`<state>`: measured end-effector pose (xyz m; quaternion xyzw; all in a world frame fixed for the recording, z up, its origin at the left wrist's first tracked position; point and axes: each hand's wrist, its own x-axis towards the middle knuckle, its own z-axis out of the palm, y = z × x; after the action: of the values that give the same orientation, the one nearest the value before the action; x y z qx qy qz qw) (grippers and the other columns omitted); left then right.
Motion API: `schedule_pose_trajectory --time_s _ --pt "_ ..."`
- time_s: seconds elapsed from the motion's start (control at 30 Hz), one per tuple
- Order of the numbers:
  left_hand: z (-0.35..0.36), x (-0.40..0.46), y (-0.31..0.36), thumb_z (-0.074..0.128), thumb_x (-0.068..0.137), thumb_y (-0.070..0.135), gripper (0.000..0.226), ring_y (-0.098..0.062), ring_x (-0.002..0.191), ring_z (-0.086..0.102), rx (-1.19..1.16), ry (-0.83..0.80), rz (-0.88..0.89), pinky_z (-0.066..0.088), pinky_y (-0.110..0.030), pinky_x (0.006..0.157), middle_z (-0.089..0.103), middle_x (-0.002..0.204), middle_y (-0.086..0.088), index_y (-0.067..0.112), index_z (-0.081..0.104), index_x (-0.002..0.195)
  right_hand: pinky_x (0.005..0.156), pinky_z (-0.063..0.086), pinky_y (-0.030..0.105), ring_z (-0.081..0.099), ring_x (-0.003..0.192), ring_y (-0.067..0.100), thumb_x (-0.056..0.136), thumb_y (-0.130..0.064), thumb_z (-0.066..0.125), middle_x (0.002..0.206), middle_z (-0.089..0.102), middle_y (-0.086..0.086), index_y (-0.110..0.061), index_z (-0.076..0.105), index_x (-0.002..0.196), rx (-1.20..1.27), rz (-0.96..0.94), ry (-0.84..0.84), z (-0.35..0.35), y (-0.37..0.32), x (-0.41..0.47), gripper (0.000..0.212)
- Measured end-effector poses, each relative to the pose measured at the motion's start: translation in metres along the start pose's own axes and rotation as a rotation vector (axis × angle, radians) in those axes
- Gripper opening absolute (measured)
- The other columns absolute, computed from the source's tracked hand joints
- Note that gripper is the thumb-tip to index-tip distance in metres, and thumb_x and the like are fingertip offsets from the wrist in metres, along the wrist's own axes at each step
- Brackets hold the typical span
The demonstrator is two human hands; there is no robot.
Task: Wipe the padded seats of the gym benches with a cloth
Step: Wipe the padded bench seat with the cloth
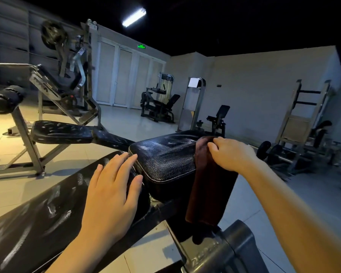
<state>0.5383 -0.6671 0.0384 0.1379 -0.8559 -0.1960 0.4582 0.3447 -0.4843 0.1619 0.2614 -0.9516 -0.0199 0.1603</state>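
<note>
The right hand (231, 154) pinches a dark brown cloth (209, 186) draped over the pebbled black leather seat pad (165, 160); the left hand (114, 186) rests flat, fingers straight, against the glossy backrest pad (37, 217).

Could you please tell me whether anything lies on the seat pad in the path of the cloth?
Nothing visible does. The right hand holds the cloth at the seat pad's right edge; the pad's top is bare. The left hand rests at its left edge, beside the path.
</note>
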Motion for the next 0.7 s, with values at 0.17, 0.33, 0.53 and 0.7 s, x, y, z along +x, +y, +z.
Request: schedule_pose_trajectory --time_s 0.17,0.33,0.53,0.7 --pt "0.003 0.001 0.002 0.024 0.094 0.050 0.057 -0.011 0.138 0.034 -0.003 0.011 0.006 0.013 -0.034 0.118 0.046 0.144 0.006 0.025 0.045 0.141 0.117 0.021 0.032 0.026 0.145 0.018 0.106 -0.036 0.023 0.160 0.026 0.001 -0.017 0.032 0.151 0.095 -0.179 -0.032 -0.003 -0.021 0.001 0.050" --pt "0.001 0.000 0.003 0.025 0.095 0.047 0.054 -0.010 0.138 0.034 -0.004 0.016 0.010 0.012 -0.032 0.116 0.046 0.144 0.007 0.026 0.044 0.141 0.100 0.036 0.026 0.053 0.121 0.015 0.105 -0.036 0.028 0.134 0.058 0.001 -0.018 0.058 0.125 0.160 -0.410 0.078 0.002 -0.078 -0.033 0.041" --pt "-0.002 -0.001 0.001 0.022 0.094 0.048 0.055 -0.007 0.138 0.031 -0.015 0.015 -0.024 0.009 -0.031 0.117 0.044 0.145 0.010 0.029 0.042 0.142 0.106 0.037 0.028 0.057 0.119 0.010 0.097 -0.048 0.033 0.126 0.066 -0.004 -0.020 0.064 0.124 0.214 -0.590 0.398 0.029 -0.104 -0.077 0.050" --pt "-0.004 -0.001 -0.001 0.021 0.093 0.051 0.056 0.009 0.134 0.021 -0.079 0.041 -0.029 -0.006 -0.011 0.112 0.035 0.141 0.024 0.033 0.041 0.142 0.095 0.043 0.027 0.067 0.102 0.015 0.100 -0.041 0.035 0.108 0.073 0.000 -0.013 0.072 0.109 0.269 -0.431 0.630 0.044 -0.056 -0.064 0.047"
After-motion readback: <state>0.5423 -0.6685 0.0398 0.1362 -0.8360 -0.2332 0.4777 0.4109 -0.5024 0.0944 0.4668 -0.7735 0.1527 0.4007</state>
